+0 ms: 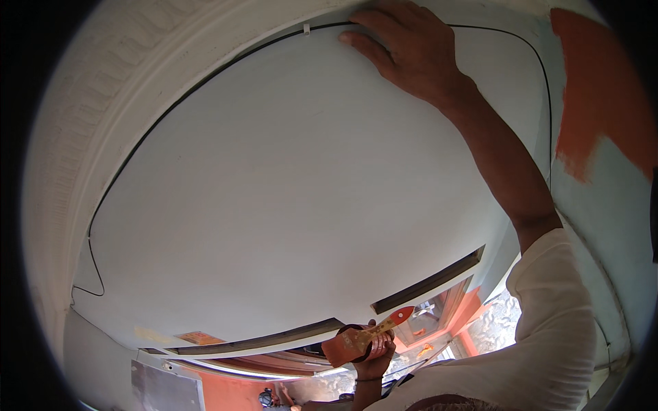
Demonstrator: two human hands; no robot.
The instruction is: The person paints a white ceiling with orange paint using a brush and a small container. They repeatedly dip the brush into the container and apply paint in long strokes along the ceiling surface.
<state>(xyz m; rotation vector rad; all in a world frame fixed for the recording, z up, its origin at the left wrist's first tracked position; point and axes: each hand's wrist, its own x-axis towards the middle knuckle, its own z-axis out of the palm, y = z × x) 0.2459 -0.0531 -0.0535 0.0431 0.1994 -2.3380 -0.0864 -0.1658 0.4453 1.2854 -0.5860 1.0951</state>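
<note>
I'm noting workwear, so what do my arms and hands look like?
Your ungloved right hand has a bare forearm below a loose, short white fabric sleeve. Your left hand, also ungloved, has a thin dark wristband; no left sleeve is discernible.

A hand could slide a long way across the middle of the big pale wall (288,185). Along the top, the black cable (329,26) runs just beside the white trim (113,96) and gets in the way. The right hand (417,53) and its arm block the upper right. Low down, the left hand (379,349), paint cup (344,347) and paintbrush (397,316) fill the space between two dark slots (428,279).
</note>
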